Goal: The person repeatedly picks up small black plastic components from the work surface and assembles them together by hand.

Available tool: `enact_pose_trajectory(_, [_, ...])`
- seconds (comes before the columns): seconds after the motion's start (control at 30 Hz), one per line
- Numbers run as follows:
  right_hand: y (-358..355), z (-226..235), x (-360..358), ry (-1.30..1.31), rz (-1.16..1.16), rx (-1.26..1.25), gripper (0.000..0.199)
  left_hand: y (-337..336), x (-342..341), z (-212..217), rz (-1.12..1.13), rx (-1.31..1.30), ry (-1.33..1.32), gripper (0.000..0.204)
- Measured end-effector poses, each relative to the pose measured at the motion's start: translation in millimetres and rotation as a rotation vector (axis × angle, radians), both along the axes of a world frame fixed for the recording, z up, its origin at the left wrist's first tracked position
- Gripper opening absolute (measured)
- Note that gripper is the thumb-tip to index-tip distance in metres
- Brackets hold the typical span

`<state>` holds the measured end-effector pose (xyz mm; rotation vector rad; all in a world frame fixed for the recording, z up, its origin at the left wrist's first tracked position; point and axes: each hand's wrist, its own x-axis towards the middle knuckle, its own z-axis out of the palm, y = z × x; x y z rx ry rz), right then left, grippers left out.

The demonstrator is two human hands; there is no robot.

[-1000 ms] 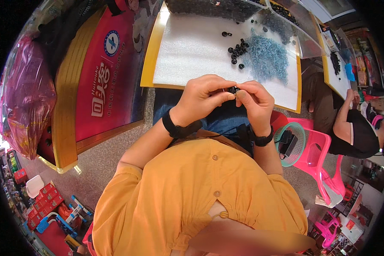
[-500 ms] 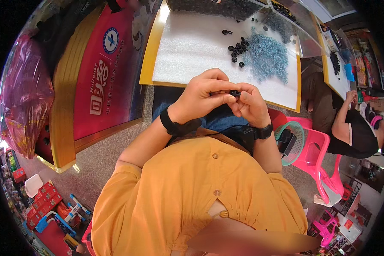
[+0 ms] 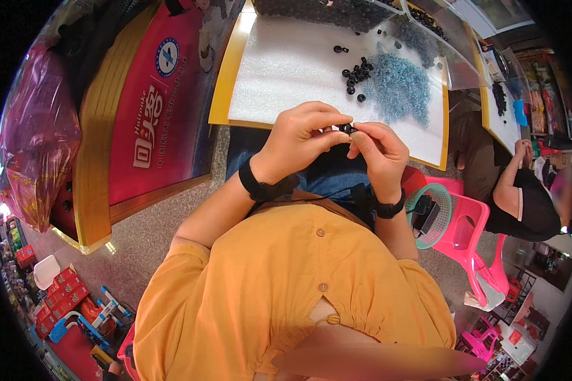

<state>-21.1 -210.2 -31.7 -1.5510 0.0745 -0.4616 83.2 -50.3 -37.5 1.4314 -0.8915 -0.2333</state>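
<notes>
Between my two hands, just past the table's near edge, is a small black round part (image 3: 346,128), partly covered by fingertips. My left hand (image 3: 302,135) pinches it with thumb and forefinger. From the other side, the thumb and forefinger of my right hand (image 3: 382,147) close on the same part. Beyond the hands lies a white foam sheet (image 3: 279,70) on a yellow-edged table (image 3: 220,95). Several loose black round parts (image 3: 357,75) are scattered on it, beside a spread heap of tiny clear-bluish pieces (image 3: 400,86).
Clear plastic bins (image 3: 461,60) with black parts stand at the table's far side. On the right are a pink plastic chair (image 3: 469,228), a green mesh basket (image 3: 433,213) and a seated person (image 3: 521,203). A red-topped, wood-edged counter (image 3: 133,127) is at left.
My right hand has turned, its thumb and forefinger now straighter. More of the black part shows between the fingertips. My left hand has barely moved.
</notes>
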Motion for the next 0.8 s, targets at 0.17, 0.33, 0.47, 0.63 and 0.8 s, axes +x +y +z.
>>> enact_pose_trajectory(0.17, [-0.5,-0.1,-1.1,-0.075,-0.016,-0.154,0.016,2.0,-0.2,3.2,0.003,0.009,-0.044,0.025])
enact_pose_trajectory(0.33, [-3.6,5.6,-1.5,-0.152,-0.011,-0.363,0.018,0.5,-0.8,1.0,-0.039,-0.043,-0.033,0.027])
enact_pose_trajectory(0.47, [-3.2,8.3,-4.0,-0.133,-0.008,-0.373,0.017,0.5,-1.4,2.1,-0.051,-0.035,-0.026,0.025])
enact_pose_trajectory(0.63, [-14.2,-4.9,0.3,-0.009,0.156,0.123,0.016,-0.3,0.0,1.9,-0.029,-0.036,-0.143,0.028])
enact_pose_trajectory(0.8, [-18.2,-19.8,5.9,0.183,0.409,0.642,0.025,0.9,-1.5,5.7,-0.053,-0.051,-0.156,0.032])
